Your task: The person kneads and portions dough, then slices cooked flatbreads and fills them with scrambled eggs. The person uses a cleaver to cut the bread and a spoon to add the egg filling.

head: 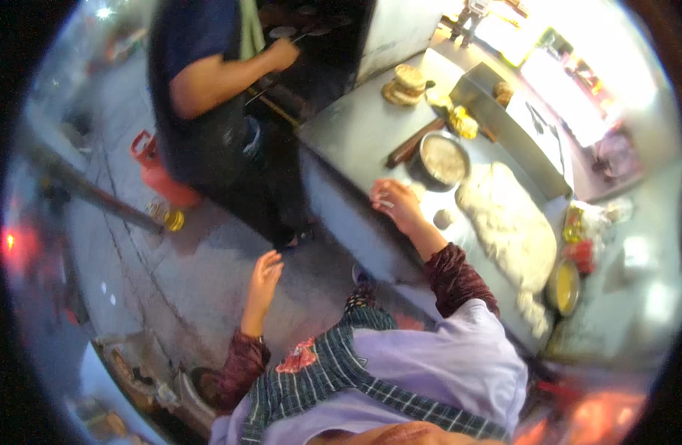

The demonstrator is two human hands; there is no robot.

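My left hand [265, 276] is raised over the floor on the left, with loosely bent fingers and nothing in it. My right hand [395, 201] is at the near edge of the metal counter [341, 125], its fingers curled; whether it holds something small cannot be told. Just beyond it stands a metal pot [442, 161] with a pale, floury-looking content. A small dough ball [444, 219] lies on the counter beside my right forearm. To the right stretches a large slab of dough [508, 228]. A wooden rolling pin [413, 143] lies behind the pot, near a stack of flatbreads [405, 84].
Another person [218, 83] stands at the upper left, holding a thin tool. A red gas cylinder [165, 178] stands on the floor behind them. At the counter's right are a bowl of yellow liquid [565, 287] and a red container [580, 256]. A metal partition [511, 130] rises behind the dough.
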